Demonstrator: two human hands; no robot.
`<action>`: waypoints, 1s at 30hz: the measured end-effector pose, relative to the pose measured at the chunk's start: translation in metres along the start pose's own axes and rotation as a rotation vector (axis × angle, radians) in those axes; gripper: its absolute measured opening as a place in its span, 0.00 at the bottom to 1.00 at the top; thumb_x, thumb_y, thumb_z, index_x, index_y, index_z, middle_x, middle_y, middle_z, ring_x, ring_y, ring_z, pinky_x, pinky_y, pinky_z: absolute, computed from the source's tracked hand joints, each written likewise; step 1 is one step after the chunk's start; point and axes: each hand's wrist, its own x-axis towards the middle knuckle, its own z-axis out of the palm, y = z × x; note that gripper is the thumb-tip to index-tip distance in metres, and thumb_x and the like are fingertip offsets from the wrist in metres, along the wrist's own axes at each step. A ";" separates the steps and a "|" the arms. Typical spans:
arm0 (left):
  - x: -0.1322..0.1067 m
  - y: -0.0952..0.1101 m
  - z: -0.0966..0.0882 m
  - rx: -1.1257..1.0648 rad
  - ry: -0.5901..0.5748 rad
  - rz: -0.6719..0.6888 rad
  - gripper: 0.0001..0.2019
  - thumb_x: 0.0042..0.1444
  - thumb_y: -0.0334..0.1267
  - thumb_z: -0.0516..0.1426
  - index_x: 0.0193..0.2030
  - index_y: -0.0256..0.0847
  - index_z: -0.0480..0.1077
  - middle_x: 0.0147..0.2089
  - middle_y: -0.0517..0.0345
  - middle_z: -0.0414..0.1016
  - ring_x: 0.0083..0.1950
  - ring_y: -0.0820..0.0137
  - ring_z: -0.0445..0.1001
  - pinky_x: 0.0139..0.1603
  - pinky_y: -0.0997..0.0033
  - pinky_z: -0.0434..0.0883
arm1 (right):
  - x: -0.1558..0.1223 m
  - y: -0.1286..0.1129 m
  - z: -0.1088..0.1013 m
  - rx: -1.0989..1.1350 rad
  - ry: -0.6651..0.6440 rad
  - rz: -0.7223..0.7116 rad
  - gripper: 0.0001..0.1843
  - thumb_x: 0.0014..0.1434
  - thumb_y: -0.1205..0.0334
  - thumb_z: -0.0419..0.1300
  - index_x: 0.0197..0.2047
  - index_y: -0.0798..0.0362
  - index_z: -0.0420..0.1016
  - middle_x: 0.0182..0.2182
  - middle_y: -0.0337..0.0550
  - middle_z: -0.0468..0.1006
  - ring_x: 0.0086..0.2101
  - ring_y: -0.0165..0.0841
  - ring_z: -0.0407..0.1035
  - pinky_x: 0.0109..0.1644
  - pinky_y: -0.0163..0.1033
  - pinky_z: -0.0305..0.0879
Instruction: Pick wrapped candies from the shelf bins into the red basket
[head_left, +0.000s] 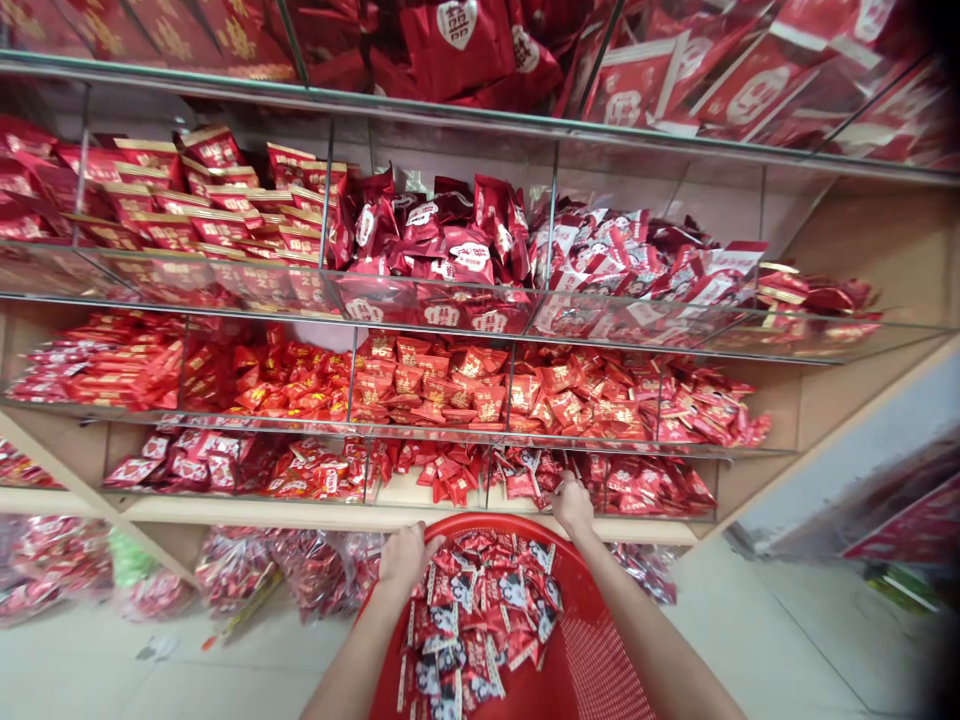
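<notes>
Currently, on my feed, the left hand (405,556) is wrapped around the rim of a round red plastic basket (600,625), at its ten o'clock. At the basket's one o'clock, the right hand (574,503) reaches, fingers bent, to small shiny red packets (529,482) (from here I can't tell how far it's open or whether it holds any). The basket, at my six o'clock, contains red-and-white printed packets (487,595); toward twelve stand pale wooden shelves (255,515).
</notes>
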 end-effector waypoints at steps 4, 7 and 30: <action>0.001 -0.001 0.001 -0.011 0.003 -0.001 0.26 0.56 0.57 0.42 0.45 0.39 0.67 0.40 0.45 0.75 0.43 0.61 0.74 0.40 0.66 0.68 | -0.005 0.003 -0.006 -0.072 0.037 -0.118 0.14 0.56 0.63 0.50 0.45 0.53 0.67 0.38 0.50 0.74 0.39 0.38 0.69 0.36 0.37 0.57; 0.000 -0.001 0.001 -0.018 -0.003 -0.001 0.25 0.56 0.57 0.43 0.45 0.39 0.67 0.39 0.45 0.75 0.43 0.61 0.74 0.40 0.66 0.68 | -0.007 0.004 -0.015 -0.181 0.051 -0.266 0.14 0.59 0.62 0.47 0.34 0.53 0.73 0.33 0.48 0.75 0.36 0.36 0.69 0.38 0.39 0.55; 0.003 -0.002 0.005 -0.016 0.018 0.016 0.27 0.56 0.58 0.42 0.46 0.39 0.67 0.38 0.44 0.75 0.42 0.61 0.74 0.40 0.66 0.68 | -0.085 -0.003 -0.043 0.795 0.103 -0.273 0.17 0.58 0.48 0.46 0.28 0.52 0.61 0.21 0.37 0.65 0.24 0.29 0.60 0.29 0.34 0.59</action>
